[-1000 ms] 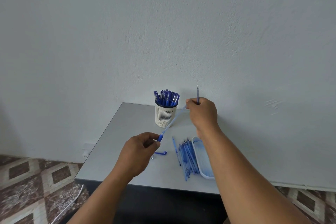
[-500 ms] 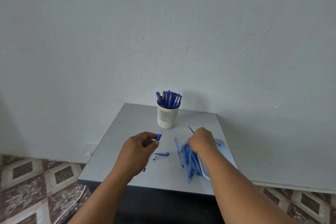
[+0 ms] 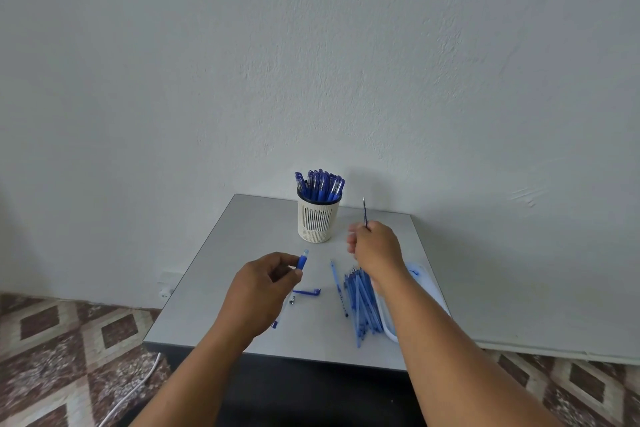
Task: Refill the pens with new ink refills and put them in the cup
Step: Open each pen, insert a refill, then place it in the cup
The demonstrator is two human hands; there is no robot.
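From the head view, the left hand (image 3: 263,291) holds a blue pen barrel (image 3: 302,261) in its grip above the grey surface (image 3: 249,246), while the right hand (image 3: 375,250) pinches a thin ink refill (image 3: 364,213) that points upward, just right of the white slotted cup (image 3: 317,220) full of blue pens (image 3: 320,185). A pile of blue refills (image 3: 362,302) lies on the near right beside a white tray (image 3: 420,274), one single refill (image 3: 338,288) lies just left of the pile, and a blue pen cap (image 3: 307,293) rests near the left hand.
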